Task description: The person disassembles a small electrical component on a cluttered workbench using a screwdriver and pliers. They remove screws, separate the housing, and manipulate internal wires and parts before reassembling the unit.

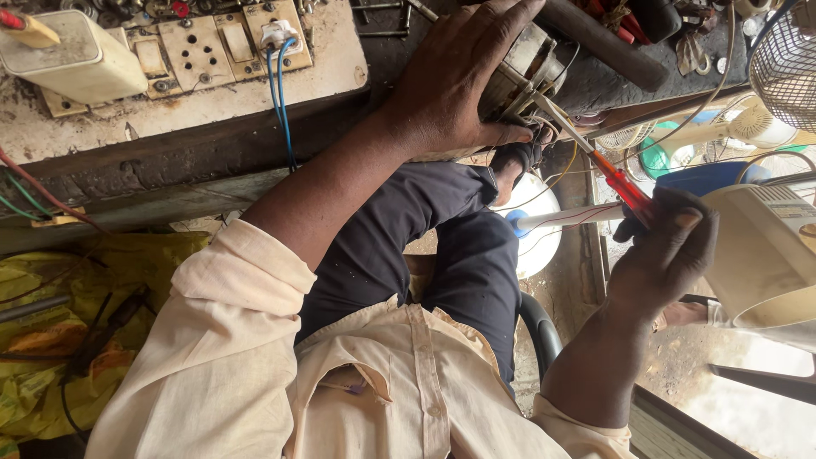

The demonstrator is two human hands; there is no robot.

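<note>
1. At the top centre of the frame, the left hand (455,81) lies spread over a small electric motor (518,72), fingers wrapped down its side and clamped on it, seemingly to keep it from turning against the bench edge.
2. Right of centre, the right hand (667,246) is closed around the red handle of a screwdriver (595,157); the shaft slants up and left so its tip meets the motor's lower end, just beside the left thumb.
3. Thin wires (557,174) trail down from the motor toward the lap, near the screwdriver's shaft.
4. In the upper left, a worn switchboard (212,47) with sockets sits on the bench, a blue cable (280,102) hanging from one plug, well apart from both hands.
5. At the right edge, a cream fan housing (765,246) rests just behind the right hand.
6. In the lower left, yellow cloth (51,340) lies crumpled with dark cables on it.
</note>
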